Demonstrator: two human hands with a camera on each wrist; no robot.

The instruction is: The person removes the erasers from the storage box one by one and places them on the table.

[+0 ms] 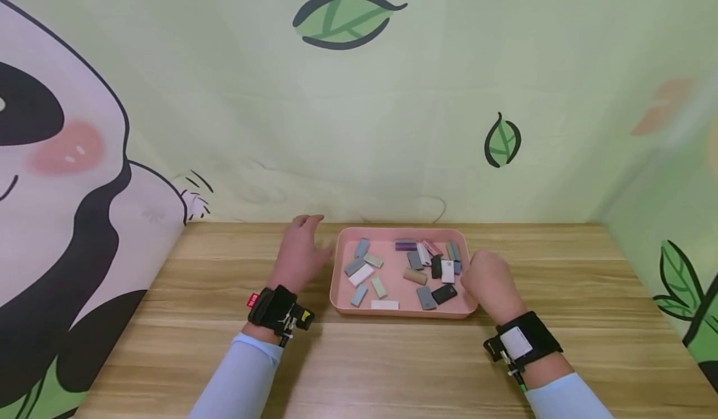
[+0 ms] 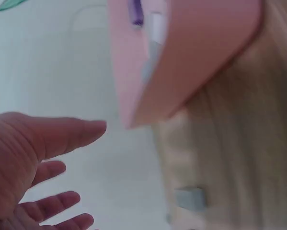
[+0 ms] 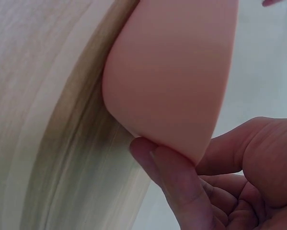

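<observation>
A pink tray lies on the table with several small blocks in it, among them a black block, a white block and a purple piece. My right hand is at the tray's right end. In the right wrist view its thumb and curled fingers pinch the tray wall at a corner. To the tray's left, my left hand has its fingers spread, apart from the tray in the left wrist view. A small grey block sits on the table beyond that hand.
The wooden table meets a pale green printed backdrop just behind the tray. Both wrists wear black straps with cameras, the left wrist strap and the right wrist strap.
</observation>
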